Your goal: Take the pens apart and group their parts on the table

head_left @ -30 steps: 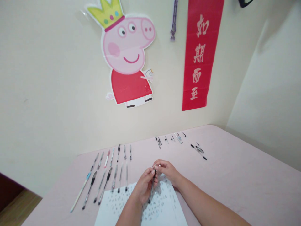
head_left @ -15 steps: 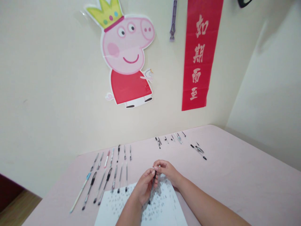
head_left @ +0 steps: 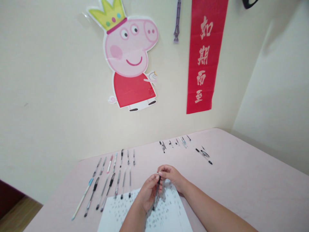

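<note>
My left hand [head_left: 147, 193] is wrapped round a black pen [head_left: 156, 196] that stands nearly upright over a white sheet of paper [head_left: 164, 214] covered in small writing. My right hand [head_left: 172, 175] pinches the top end of the same pen, fingers pressed together. Both hands are low in the middle of the view, above the pink table [head_left: 241, 180].
Two rows of several pens [head_left: 108, 180] lie side by side left of the hands. Small pen parts [head_left: 173, 142] and a few black pens [head_left: 204, 155] lie further back on the right. The wall behind carries a cartoon pig cutout [head_left: 131, 58] and a red banner [head_left: 204, 54].
Almost nothing has moved; both hands stay on the pen, and the fingers at its top have shifted slightly.
</note>
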{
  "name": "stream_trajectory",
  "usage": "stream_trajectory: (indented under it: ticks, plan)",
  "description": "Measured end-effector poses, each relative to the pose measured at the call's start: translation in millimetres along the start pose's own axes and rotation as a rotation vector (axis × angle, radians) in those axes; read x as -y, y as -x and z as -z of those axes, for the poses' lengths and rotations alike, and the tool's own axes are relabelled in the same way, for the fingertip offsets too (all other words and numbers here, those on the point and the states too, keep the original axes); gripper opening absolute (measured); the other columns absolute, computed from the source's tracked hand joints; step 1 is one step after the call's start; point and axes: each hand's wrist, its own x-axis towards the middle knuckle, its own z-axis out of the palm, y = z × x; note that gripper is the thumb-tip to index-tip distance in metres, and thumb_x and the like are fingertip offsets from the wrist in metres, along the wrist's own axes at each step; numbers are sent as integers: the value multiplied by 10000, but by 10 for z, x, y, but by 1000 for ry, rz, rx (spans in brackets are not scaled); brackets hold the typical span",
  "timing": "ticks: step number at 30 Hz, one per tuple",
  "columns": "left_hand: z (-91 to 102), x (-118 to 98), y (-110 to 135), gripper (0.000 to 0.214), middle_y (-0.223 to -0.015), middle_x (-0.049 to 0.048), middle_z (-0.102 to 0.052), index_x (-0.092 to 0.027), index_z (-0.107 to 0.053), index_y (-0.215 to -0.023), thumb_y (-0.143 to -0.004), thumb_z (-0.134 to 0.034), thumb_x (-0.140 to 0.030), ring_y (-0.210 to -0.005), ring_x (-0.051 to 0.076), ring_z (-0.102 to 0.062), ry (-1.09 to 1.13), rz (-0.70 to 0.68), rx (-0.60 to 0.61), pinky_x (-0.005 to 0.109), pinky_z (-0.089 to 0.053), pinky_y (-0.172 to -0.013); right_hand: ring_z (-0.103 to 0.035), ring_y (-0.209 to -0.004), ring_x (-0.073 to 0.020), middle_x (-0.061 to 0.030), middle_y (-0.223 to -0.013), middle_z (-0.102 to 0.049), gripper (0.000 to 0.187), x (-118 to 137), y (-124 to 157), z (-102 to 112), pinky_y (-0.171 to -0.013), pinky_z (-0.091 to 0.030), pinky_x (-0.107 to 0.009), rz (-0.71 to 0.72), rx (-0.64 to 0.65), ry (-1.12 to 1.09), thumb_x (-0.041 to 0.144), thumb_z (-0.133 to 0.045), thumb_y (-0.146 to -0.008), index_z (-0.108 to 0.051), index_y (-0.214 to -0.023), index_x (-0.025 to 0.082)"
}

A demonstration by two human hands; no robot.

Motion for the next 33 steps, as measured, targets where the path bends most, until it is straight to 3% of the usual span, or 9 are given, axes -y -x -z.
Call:
stream_trajectory:
  ticks: [7, 13, 17, 21, 28, 33]
  plan:
    - [22, 12, -7, 251, -645, -17, -524, -122, -572, -739, -705, -693, -339, -455, 25, -429, 8, -34, 39, 131, -279, -360, -558, -508, -113, 39, -587, -598, 318, 15, 19, -1, -535, -404, -243, -37, 1, -36, 332, -716, -665, -590, -910, 174]
    - [30, 28, -16, 261, -654, -12, -519, -120, -575, -743, -698, -697, -346, -460, 29, -425, 1, -50, 34, 132, -267, -351, -542, -528, -96, 30, -648, -600, 274, -18, -12, 10, -538, -387, -230, 27, -23, 43, 372, -735, -654, -601, -775, 166]
    - [31, 32, -20, 257, -654, -11, -512, -115, -580, -754, -703, -695, -339, -465, 31, -430, 13, -48, 41, 131, -275, -356, -552, -531, -112, 23, -620, -604, 286, -6, -6, 16, -554, -401, -247, 1, 30, -1, 375, -721, -664, -621, -817, 155]
    - [35, 38, -18, 249, -648, -12, -508, -113, -583, -760, -721, -679, -338, -459, 31, -427, 27, -44, 42, 134, -288, -364, -558, -544, -111, 22, -608, -611, 302, 12, 9, 7, -577, -400, -247, -5, -4, 28, 360, -714, -677, -638, -886, 156]
    - [4, 10, -6, 266, -637, -12, -518, -113, -578, -726, -697, -697, -348, -454, 33, -423, 12, -36, 21, 139, -270, -355, -548, -517, -108, 22, -607, -605, 297, -1, -7, 8, -546, -390, -244, -3, 2, 45, 408, -731, -649, -627, -764, 155]
    - [-13, -9, 8, 265, -609, -21, -513, -109, -589, -750, -688, -704, -339, -435, 28, -407, 25, -13, 13, 141, -256, -354, -551, -516, -106, 23, -569, -607, 301, 16, -3, 17, -556, -381, -240, -35, -18, 36, 381, -726, -648, -653, -817, 143]
